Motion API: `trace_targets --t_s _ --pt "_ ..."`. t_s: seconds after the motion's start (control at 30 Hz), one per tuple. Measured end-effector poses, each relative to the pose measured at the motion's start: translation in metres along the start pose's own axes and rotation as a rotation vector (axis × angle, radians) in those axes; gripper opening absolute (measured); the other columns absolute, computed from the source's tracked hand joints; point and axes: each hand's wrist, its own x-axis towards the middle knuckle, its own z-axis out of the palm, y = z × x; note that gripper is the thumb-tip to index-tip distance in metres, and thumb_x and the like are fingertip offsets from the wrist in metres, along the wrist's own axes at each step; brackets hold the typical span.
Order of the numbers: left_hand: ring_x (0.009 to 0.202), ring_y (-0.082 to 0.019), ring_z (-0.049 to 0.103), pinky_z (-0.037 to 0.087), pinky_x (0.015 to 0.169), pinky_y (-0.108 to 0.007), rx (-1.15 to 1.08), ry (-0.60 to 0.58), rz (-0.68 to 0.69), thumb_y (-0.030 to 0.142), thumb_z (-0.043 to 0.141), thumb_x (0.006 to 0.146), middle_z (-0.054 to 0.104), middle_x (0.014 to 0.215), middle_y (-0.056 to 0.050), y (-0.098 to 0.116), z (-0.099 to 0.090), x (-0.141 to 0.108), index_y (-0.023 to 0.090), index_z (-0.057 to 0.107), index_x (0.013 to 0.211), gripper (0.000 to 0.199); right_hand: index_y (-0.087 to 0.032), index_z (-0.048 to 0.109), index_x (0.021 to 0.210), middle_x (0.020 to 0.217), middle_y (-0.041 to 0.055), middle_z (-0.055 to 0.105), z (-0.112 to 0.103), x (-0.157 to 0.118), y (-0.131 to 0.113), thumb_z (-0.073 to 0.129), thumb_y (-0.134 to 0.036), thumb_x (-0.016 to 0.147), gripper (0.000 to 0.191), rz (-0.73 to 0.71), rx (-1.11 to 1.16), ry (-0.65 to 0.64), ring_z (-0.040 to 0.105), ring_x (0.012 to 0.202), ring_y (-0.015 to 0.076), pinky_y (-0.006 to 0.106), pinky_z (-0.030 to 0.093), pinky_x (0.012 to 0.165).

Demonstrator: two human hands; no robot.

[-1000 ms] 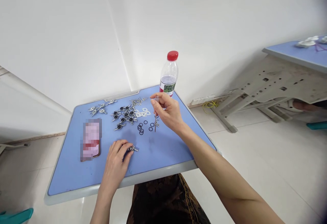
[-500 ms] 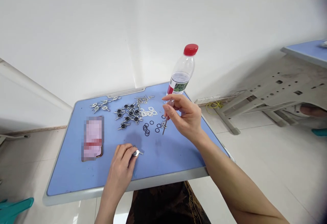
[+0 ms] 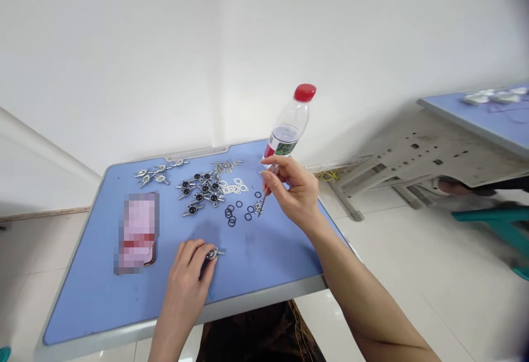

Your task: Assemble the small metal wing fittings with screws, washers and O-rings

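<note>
Near the front edge of the blue table, my left hand [image 3: 188, 271] pinches a small metal fitting [image 3: 212, 253] against the tabletop. My right hand [image 3: 295, 188] holds a thin screwdriver [image 3: 263, 201] upright, its tip down by a little heap of tiny screws [image 3: 258, 207]. Black rubber rings [image 3: 238, 204] lie left of that tip. Behind them are white gaskets [image 3: 232, 188] and metal pins [image 3: 225, 166]. Several fittings with black discs [image 3: 205, 188] are grouped at the middle, and several plain metal ones [image 3: 160, 178] lie at the back left.
A water bottle with a red cap [image 3: 289, 125] stands behind my right hand. A blurred-out phone [image 3: 138, 232] lies on the left of the blue table [image 3: 95, 290]. To the right is another table [image 3: 467, 114] with white items, and a teal stool [image 3: 491, 216].
The view has turned to the right, bringing more of the second table in. The screwdriver tip is now closer to the screws. My left hand keeps its fitting.
</note>
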Motion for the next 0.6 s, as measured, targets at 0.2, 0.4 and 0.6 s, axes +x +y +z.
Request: trace_targets --t_s 0.2,0.4,0.6 --pt "0.091 -0.021 0.058 0.050 0.079 -0.036 -0.042 -0.005 -0.022 0.025 0.051 0.091 0.061 0.099 -0.005 -0.003 0.001 0.000 0.025 0.061 0.101 0.014 -0.020 0.057 0.096 0.063 -0.0042 0.052 -0.004 0.006 0.014 0.056 -0.028 0.089 0.010 0.085 0.009 -0.039 0.059 0.059 0.0114 0.025 0.052 0.059" --pt "0.095 -0.022 0.056 0.048 0.084 -0.038 -0.048 -0.008 -0.027 0.027 0.051 0.092 0.060 0.101 -0.005 -0.005 0.002 -0.003 0.025 0.059 0.105 0.015 -0.020 0.054 0.091 0.065 -0.0029 0.057 -0.002 0.003 0.018 0.054 -0.027 0.090 0.007 0.126 -0.014 -0.164 0.060 0.058 0.0111 0.024 0.049 0.058" --pt "0.095 -0.022 0.056 0.048 0.082 -0.038 -0.037 -0.002 -0.012 0.027 0.053 0.091 0.061 0.100 -0.005 -0.007 0.003 -0.002 0.025 0.059 0.105 0.016 -0.019 0.055 0.092 0.064 -0.0026 0.059 0.005 0.001 0.020 0.052 -0.025 0.091 0.006 0.111 -0.107 -0.241 0.056 0.056 0.0106 0.023 0.043 0.057"
